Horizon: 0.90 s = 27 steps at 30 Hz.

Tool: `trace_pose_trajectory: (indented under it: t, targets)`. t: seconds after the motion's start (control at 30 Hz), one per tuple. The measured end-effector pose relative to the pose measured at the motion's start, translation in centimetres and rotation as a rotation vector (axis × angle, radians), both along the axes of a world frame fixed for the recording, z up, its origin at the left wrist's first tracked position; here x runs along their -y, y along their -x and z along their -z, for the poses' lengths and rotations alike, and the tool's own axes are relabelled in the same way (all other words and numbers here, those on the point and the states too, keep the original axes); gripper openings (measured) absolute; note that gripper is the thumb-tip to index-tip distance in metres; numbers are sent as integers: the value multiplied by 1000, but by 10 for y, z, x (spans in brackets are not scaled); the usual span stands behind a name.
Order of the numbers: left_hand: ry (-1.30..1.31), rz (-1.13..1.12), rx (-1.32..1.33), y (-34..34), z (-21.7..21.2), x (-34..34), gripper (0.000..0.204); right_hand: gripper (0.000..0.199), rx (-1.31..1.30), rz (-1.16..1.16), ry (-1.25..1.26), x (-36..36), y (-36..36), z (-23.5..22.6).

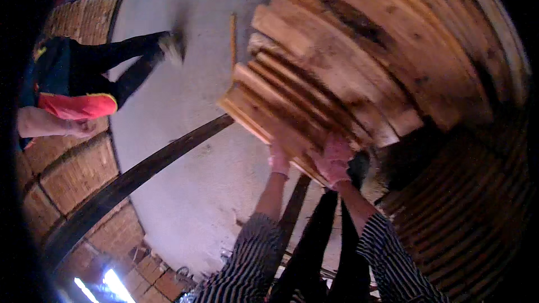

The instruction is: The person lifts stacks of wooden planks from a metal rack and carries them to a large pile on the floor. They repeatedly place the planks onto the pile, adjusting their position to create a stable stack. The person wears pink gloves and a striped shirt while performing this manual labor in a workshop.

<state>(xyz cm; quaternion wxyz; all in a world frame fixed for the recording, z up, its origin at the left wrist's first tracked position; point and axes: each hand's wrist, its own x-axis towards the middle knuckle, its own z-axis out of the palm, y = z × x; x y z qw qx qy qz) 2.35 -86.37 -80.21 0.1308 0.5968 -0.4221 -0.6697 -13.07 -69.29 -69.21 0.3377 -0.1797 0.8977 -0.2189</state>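
Note:
Both my hands wear pink gloves and are on a light-brown wooden plank at the near edge of a pile of planks. My left hand grips the plank's near long edge. Closer to the plank's right end, my right hand is closed over the same board, its fingers partly blurred. Several more planks lie side by side just beyond it. The undersides of the plank and the tips of my fingers are hidden.
A long dark beam runs across the pale floor toward the pile. A thin yellow stick lies farther off. At the left another person in dark clothes stands by stacked boards. Dark ridged stacks fill the right.

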Motion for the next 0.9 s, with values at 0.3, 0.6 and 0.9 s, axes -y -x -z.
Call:
trace_pose_trajectory:
  t: [0.3, 0.6, 0.9]
  targets:
    - [-450, -145, -258, 31, -42, -4, 48, 72, 58, -353, -68, -5, -3, -16]
    - [-504, -27, -278, 93, -89, -28, 51, 108, 146, -164, -31, -18, 48, -9]
    - [-713, 166, -298, 111, -249, -82, 70, 113, 471, -189, 26, -74, 95, -220]
